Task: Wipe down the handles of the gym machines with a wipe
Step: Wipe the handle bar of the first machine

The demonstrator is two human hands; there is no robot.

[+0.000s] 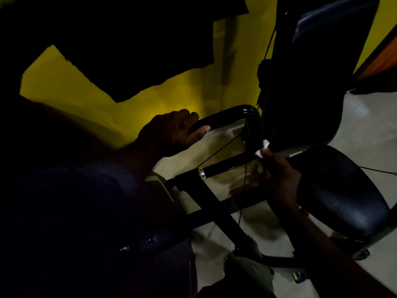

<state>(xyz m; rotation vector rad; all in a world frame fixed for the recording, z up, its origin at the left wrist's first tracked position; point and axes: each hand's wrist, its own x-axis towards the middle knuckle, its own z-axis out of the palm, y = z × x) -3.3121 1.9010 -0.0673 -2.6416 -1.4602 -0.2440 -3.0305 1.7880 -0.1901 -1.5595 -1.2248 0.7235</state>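
Observation:
The scene is very dark. A glossy black curved bar [232,117] of the gym machine bends down at its right end. My left hand [171,132] grips this bar at its left part, thumb underneath. Below it runs a straight black handle [225,166] with a silver ring at its left end. My right hand [279,175] holds a small white wipe [263,148] at the handle's right end, close under the back pad. Most of the wipe is hidden in my fingers.
A black padded seat [343,196] lies at the right, with a dark back pad [311,82] above it. Thin cables [219,151] cross between the bars. A black frame post [221,214] slants down to the pale floor [365,130]. A yellow wall [86,87] stands behind.

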